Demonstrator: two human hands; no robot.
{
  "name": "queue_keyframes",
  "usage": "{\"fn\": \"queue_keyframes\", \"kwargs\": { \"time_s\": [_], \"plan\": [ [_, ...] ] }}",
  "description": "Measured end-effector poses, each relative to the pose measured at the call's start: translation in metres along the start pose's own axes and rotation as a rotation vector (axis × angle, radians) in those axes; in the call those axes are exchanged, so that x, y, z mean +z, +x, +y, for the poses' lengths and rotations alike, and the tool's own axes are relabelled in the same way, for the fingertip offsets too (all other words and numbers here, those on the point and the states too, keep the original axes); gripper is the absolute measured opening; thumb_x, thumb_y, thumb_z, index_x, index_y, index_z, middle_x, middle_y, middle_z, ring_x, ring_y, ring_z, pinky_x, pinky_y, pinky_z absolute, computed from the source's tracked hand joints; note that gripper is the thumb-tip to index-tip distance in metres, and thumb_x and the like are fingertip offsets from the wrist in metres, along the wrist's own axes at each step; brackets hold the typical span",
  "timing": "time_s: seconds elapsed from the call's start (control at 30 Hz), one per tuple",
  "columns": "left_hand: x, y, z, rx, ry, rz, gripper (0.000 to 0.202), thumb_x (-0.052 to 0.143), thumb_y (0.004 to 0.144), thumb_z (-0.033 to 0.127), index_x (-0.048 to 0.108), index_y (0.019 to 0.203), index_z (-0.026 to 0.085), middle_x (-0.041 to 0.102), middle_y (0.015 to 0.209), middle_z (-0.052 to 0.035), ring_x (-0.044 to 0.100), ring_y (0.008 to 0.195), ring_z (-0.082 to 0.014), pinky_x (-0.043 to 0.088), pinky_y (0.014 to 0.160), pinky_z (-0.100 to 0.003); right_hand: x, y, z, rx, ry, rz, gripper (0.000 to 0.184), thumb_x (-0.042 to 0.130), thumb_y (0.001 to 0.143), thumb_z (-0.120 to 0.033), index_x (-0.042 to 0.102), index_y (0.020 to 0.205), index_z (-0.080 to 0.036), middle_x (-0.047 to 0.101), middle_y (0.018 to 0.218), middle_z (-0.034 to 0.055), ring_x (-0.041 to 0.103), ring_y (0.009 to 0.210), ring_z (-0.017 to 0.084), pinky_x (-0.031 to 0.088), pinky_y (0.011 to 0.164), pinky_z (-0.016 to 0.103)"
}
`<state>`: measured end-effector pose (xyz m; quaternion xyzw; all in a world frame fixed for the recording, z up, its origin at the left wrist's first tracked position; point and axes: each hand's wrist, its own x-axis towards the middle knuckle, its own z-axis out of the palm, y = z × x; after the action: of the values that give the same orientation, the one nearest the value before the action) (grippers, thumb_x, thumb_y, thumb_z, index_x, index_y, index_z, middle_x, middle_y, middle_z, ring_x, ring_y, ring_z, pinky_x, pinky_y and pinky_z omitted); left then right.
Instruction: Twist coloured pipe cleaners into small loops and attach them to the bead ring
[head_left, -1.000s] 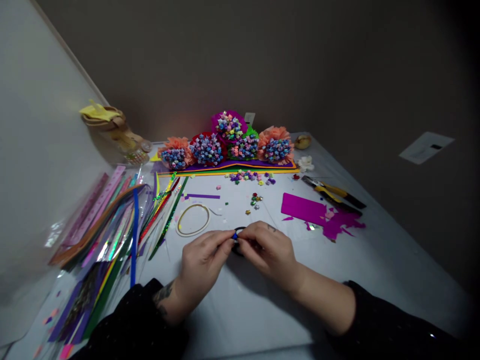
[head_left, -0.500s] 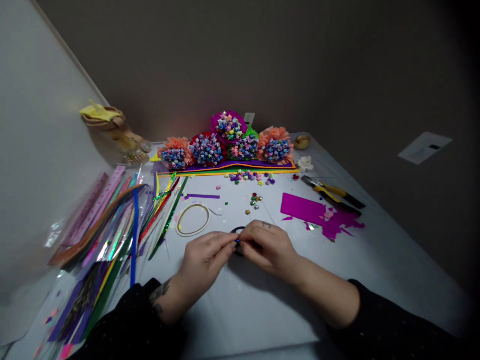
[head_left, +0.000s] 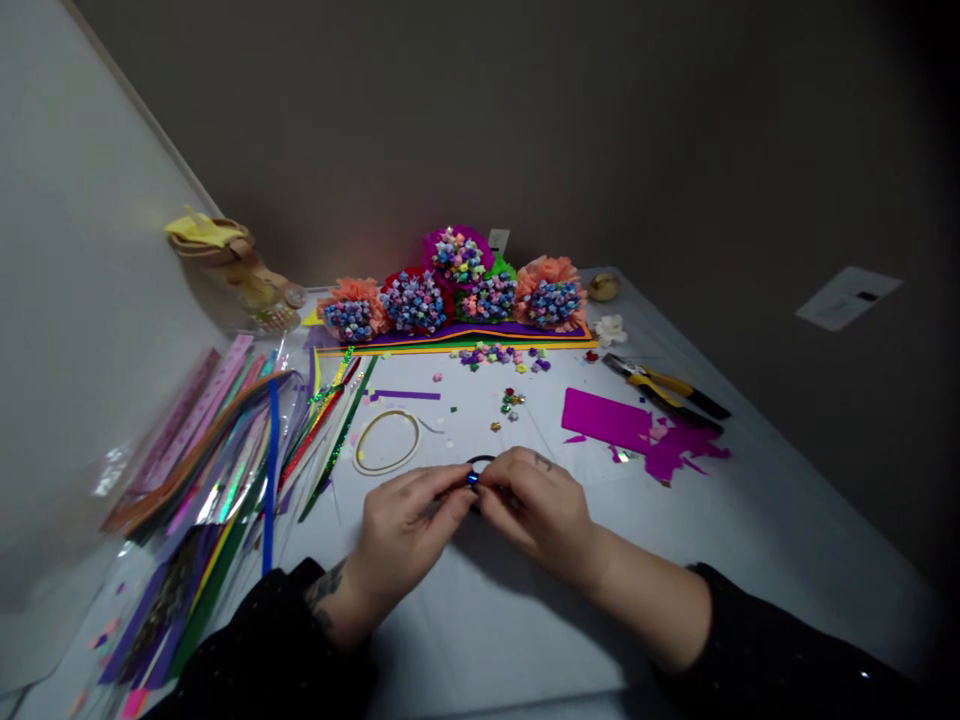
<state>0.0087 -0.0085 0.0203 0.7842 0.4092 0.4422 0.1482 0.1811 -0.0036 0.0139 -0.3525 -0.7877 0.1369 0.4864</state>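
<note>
A small shiny blue paper piece [head_left: 473, 479] is pinched between my two hands at the front middle of the table. My left hand [head_left: 409, 530] grips it from the left with thumb and index finger. From the right, the fingertips of my right hand [head_left: 536, 505] close on it, partly hiding its shape. Behind the fingers shows a dark ring [head_left: 482, 459], mostly covered by my hands. Past them lie several tiny shiny paper stars [head_left: 511, 402], with more pastel paper stars [head_left: 495, 354] farther back.
Paper strips [head_left: 217, 470] and ribbons in clear wrapping spread along the left. A pale ring-shaped roll [head_left: 387, 442] lies left of centre. At right are a magenta sheet [head_left: 604, 417], torn scraps and yellow-black pliers [head_left: 667, 388]. Star bouquets [head_left: 412, 300] stand by the wall.
My fingertips have parted slightly, so more of the blue paper piece shows. Both hands stay in nearly the same place.
</note>
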Motion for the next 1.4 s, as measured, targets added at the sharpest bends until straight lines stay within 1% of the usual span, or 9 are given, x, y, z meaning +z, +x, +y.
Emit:
{"fn": "queue_keyframes", "kwargs": {
  "time_s": [0.2,0.4,0.73,0.87,1.03,1.1,1.2,1.3,1.4],
  "plan": [
    [0.001,-0.0001,-0.0005,-0.041,-0.02,0.023,0.014,0.061,0.083,0.015,0.069,0.095,0.015,0.074,0.081,-0.0034,0.069,0.07,-0.0118,0.058,0.068,-0.02,0.0003,-0.0005,-0.0014,0.002,0.026,-0.016,0.013,0.051,0.083,-0.008,0.055,0.088,-0.02,0.062,0.07,0.0025,0.058,0.065,0.013,0.049,0.057,0.024],
    [0.0019,-0.0033,-0.0034,-0.006,-0.05,-0.007,0.019,0.059,0.084,0.011,0.066,0.101,0.016,0.072,0.085,-0.0036,0.067,0.076,-0.0109,0.055,0.073,-0.019,0.0005,0.0,-0.002,0.053,0.021,0.007,0.013,0.052,0.083,-0.009,0.055,0.088,-0.02,0.061,0.07,0.0019,0.058,0.065,0.013,0.049,0.057,0.024],
    [0.002,-0.0047,-0.0034,0.084,-0.045,-0.005,0.024,0.058,0.084,0.007,0.063,0.106,0.015,0.071,0.09,-0.0056,0.066,0.082,-0.0122,0.055,0.077,-0.022,0.0,0.0021,-0.004,0.003,0.005,0.016,0.013,0.052,0.084,-0.008,0.055,0.088,-0.02,0.063,0.07,0.0021,0.059,0.065,0.013,0.051,0.058,0.024],
    [0.0017,-0.004,-0.004,0.087,-0.079,-0.034,0.025,0.056,0.084,0.006,0.064,0.106,0.015,0.072,0.091,-0.0059,0.067,0.083,-0.012,0.055,0.076,-0.021,-0.0003,0.0018,-0.0016,0.002,0.015,-0.005,0.013,0.05,0.083,-0.008,0.055,0.087,-0.02,0.062,0.07,0.0023,0.059,0.065,0.013,0.05,0.058,0.024],
    [0.0,-0.0004,-0.0047,0.096,-0.102,-0.074,0.024,0.056,0.085,0.01,0.066,0.105,0.016,0.073,0.087,-0.0056,0.068,0.079,-0.0128,0.057,0.072,-0.022,-0.0039,0.005,0.002,-0.047,0.067,-0.041,0.013,0.049,0.083,-0.008,0.055,0.082,-0.02,0.06,0.066,0.0011,0.057,0.062,0.012,0.049,0.056,0.022],
    [-0.0005,0.0016,-0.0038,0.079,-0.115,-0.087,0.022,0.056,0.085,0.011,0.067,0.104,0.017,0.074,0.085,-0.0051,0.069,0.076,-0.0128,0.057,0.07,-0.022,-0.0049,0.0065,0.0023,-0.054,0.073,-0.051,0.013,0.049,0.083,-0.008,0.055,0.082,-0.02,0.06,0.065,0.0006,0.056,0.061,0.012,0.048,0.056,0.022],
    [-0.0006,0.0025,-0.0015,-0.014,-0.132,-0.097,0.02,0.056,0.085,0.013,0.068,0.1,0.018,0.074,0.083,-0.0044,0.069,0.071,-0.0123,0.058,0.067,-0.022,-0.0048,0.0069,0.0019,-0.049,0.061,-0.03,0.012,0.05,0.083,-0.009,0.055,0.082,-0.02,0.06,0.065,0.0006,0.056,0.06,0.012,0.048,0.055,0.022],
    [0.0001,0.0009,-0.0003,-0.124,-0.129,-0.058,0.015,0.058,0.084,0.016,0.069,0.095,0.018,0.074,0.081,-0.0035,0.069,0.067,-0.0126,0.058,0.065,-0.023,-0.0039,0.0054,0.0015,-0.047,0.038,-0.012,0.012,0.052,0.082,-0.009,0.055,0.083,-0.021,0.061,0.065,0.0007,0.057,0.06,0.013,0.048,0.055,0.022],
    [0.0007,-0.0008,-0.0007,-0.159,-0.124,-0.03,0.012,0.059,0.084,0.016,0.068,0.091,0.018,0.074,0.08,-0.0029,0.069,0.067,-0.0127,0.058,0.065,-0.023,-0.0036,0.0038,0.0015,-0.038,0.039,-0.008,0.012,0.052,0.083,-0.01,0.055,0.087,-0.021,0.063,0.069,0.0015,0.059,0.063,0.013,0.049,0.056,0.023]
  ]
}}
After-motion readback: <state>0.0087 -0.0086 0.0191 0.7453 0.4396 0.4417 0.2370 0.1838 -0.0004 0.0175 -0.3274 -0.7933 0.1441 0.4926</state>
